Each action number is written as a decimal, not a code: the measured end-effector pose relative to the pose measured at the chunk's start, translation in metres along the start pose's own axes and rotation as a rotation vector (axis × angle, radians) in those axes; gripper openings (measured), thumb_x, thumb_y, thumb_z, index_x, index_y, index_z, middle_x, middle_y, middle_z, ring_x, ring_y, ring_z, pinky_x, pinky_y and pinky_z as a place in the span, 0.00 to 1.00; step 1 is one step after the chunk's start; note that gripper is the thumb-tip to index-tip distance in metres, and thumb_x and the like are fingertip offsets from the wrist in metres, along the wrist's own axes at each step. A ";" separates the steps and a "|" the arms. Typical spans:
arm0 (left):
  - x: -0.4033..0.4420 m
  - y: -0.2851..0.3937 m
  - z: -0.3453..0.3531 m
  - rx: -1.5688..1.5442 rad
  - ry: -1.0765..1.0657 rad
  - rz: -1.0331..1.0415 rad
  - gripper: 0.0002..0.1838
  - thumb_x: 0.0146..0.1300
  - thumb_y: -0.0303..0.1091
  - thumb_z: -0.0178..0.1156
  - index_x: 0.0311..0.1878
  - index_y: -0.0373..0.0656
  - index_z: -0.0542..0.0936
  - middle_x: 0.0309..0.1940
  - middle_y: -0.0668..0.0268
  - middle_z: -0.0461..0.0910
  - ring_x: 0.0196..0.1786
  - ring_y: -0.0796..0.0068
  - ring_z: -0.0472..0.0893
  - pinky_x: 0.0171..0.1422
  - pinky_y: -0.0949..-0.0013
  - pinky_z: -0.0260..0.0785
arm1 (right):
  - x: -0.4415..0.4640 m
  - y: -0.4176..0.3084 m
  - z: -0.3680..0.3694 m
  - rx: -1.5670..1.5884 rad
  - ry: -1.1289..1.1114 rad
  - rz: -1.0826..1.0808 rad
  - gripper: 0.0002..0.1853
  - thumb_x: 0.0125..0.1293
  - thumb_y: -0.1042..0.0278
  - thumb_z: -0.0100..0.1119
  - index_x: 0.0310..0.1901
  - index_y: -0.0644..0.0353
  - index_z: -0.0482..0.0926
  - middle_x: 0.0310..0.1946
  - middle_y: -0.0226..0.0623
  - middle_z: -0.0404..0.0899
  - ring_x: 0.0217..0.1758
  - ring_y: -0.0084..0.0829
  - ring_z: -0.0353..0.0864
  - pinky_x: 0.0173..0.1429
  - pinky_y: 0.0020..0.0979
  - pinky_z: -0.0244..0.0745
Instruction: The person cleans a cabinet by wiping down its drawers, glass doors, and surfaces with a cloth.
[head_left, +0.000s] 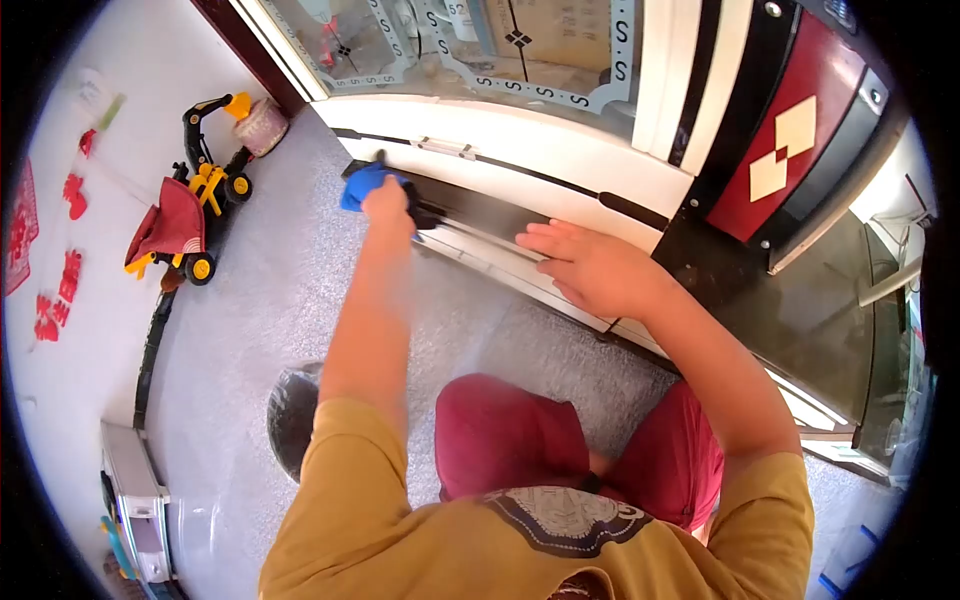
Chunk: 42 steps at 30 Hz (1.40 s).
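My left hand (387, 202) is closed on a blue cloth (362, 186) at the left end of a dark, recessed ledge (480, 208) on the low white cabinet (530, 160). Something black lies beside the cloth, partly under that hand. My right hand (590, 262) rests near the right part of the ledge's front edge, palm down, fingers spread, with nothing visible in it. Above the ledge is a white drawer front with a handle (443, 147). Patterned glass doors (520, 60) stand above it.
A yellow and black toy excavator (205, 185) with a red seat stands by the left wall, near a pinkish tub (262, 127). A dark bucket (292, 420) sits on the floor beside my left arm. At the right are a dark shelf (765, 290) and a red panel (790, 130).
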<state>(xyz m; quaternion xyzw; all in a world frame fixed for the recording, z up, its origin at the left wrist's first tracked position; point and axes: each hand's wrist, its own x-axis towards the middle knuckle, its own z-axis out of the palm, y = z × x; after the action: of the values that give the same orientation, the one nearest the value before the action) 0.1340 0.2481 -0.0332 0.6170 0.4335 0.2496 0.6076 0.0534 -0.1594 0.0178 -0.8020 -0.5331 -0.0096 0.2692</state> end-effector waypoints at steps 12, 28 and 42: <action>-0.316 -0.019 0.049 -0.340 -0.264 -0.104 0.15 0.75 0.29 0.63 0.55 0.26 0.76 0.52 0.49 0.85 0.51 0.57 0.86 0.53 0.57 0.80 | -0.020 -0.014 -0.028 -0.161 0.301 -0.214 0.03 0.70 0.70 0.61 0.40 0.59 0.80 0.40 0.41 0.80 0.43 0.49 0.82 0.50 0.45 0.82; -0.158 0.007 0.020 -0.160 -0.098 -0.173 0.31 0.66 0.42 0.72 0.62 0.25 0.80 0.59 0.46 0.84 0.54 0.50 0.84 0.57 0.45 0.78 | -0.027 -0.028 -0.022 -0.238 0.130 -0.149 0.16 0.64 0.72 0.70 0.54 0.60 0.84 0.64 0.44 0.79 0.70 0.50 0.78 0.72 0.45 0.79; 0.112 -0.002 -0.012 -0.350 -0.055 -0.040 0.29 0.62 0.36 0.75 0.58 0.20 0.80 0.57 0.45 0.84 0.51 0.51 0.88 0.54 0.47 0.83 | -0.009 -0.035 -0.031 -0.306 -0.156 -0.047 0.43 0.66 0.65 0.72 0.81 0.61 0.64 0.85 0.42 0.59 0.90 0.41 0.55 0.92 0.43 0.49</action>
<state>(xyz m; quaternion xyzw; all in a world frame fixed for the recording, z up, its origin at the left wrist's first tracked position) 0.1796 0.3479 -0.0579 0.4996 0.3788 0.2919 0.7223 0.0276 -0.1706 0.0561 -0.8192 -0.5634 -0.0344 0.1014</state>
